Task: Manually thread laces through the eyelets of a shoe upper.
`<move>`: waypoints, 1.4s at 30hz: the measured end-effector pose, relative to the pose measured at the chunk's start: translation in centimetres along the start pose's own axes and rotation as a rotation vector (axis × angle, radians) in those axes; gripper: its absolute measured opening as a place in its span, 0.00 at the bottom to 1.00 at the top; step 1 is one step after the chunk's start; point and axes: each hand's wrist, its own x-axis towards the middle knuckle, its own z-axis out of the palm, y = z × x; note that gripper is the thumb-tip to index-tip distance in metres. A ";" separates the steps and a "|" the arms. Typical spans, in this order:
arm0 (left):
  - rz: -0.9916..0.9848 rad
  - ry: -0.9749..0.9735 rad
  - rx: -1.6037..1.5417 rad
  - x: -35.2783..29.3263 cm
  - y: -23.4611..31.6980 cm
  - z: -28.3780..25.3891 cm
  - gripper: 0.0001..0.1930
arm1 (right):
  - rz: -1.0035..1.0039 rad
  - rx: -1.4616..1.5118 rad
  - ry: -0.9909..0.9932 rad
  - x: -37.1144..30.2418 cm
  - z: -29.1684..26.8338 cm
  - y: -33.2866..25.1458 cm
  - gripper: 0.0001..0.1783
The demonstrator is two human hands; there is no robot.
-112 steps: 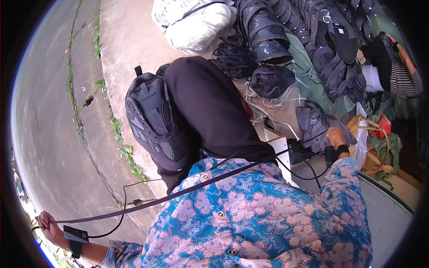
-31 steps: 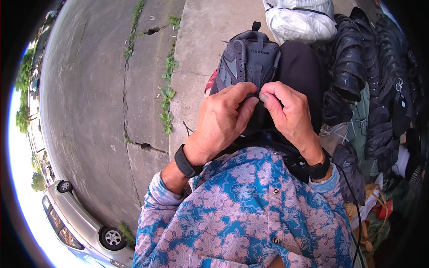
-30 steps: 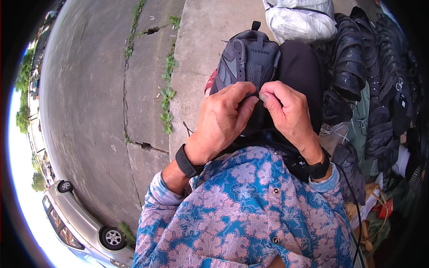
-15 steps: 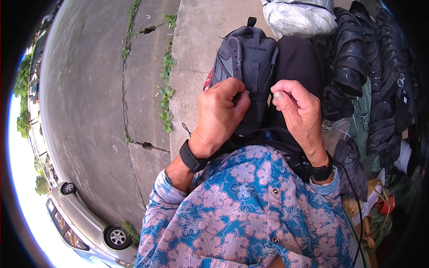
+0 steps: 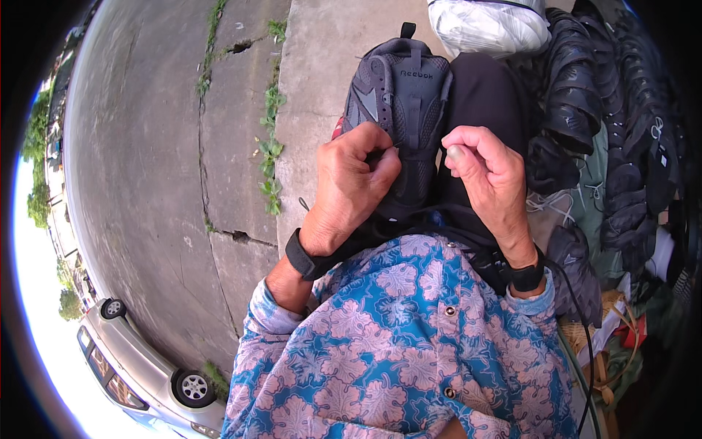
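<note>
A dark grey shoe upper [image 5: 415, 99], with mesh, a tongue and a row of lace holes, lies over my lap with its pull loop pointing away from me. My left hand [image 5: 352, 172] is closed in a pinch above the shoe's left side, hiding part of it. Across from it, just right of the shoe and over my dark trouser leg [image 5: 488, 95], my right hand [image 5: 488, 179] pinches thumb against forefinger. A small gap separates the two hands. Whatever is between the fingertips is too small to make out.
Stacks of black shoe uppers [image 5: 570, 88] lie to my right, beside grey-green cloth [image 5: 594, 190]. Ahead stands a white plastic-wrapped bundle [image 5: 490, 28]. A black cable [image 5: 585, 322] runs down from my right wrist. Cracked concrete [image 5: 146, 146] stretches left, with a parked car [image 5: 139, 366] lower left.
My left hand has moved slightly left and away from me, widening the gap between the hands a little. The right hand stays nearly in place. Both remain pinched.
</note>
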 end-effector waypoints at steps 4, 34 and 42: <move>0.089 0.006 0.038 0.1 0.2 0.4 0.03 | -0.006 -0.030 -0.026 0.1 0.2 0.1 0.02; 0.302 0.275 0.028 -0.6 0.1 2.8 0.06 | -0.547 -0.783 -0.264 3.0 0.4 -0.6 0.05; 0.784 -0.112 0.487 -3.6 1.3 4.9 0.12 | -0.263 -0.864 -0.067 3.6 -6.3 -1.9 0.07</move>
